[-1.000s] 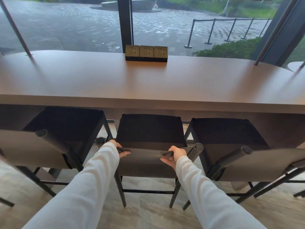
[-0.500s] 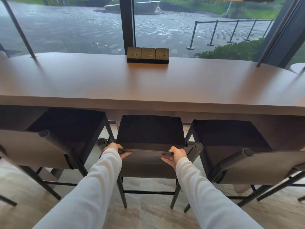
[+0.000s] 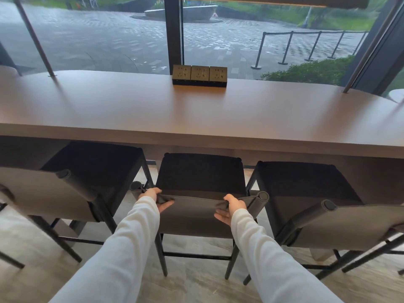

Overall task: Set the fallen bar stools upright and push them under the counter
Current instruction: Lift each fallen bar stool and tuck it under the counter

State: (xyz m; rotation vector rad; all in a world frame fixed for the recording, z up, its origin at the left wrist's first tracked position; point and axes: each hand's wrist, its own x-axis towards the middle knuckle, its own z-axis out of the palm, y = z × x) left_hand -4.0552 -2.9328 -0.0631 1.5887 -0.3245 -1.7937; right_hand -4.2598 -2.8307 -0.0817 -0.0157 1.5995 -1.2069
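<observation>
Both hands grip middle bar stool's backrest.
Left hand (image 3: 157, 199), right hand (image 3: 230, 208) grasp middle bar stool (image 3: 197, 178) backrest top edge; seat partly under counter (image 3: 196, 119).

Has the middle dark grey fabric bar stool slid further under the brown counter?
Cannot tell: the dark grey middle stool sits at the front edge of the brown counter as before; any slide is too slight.

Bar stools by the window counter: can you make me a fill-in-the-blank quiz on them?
The left hand and right hand grip the backrest of the ____ of three bar stools.
All three stand ____, none fallen.
The power sockets sit on the ____.
Missing: middle; upright; counter.
</observation>
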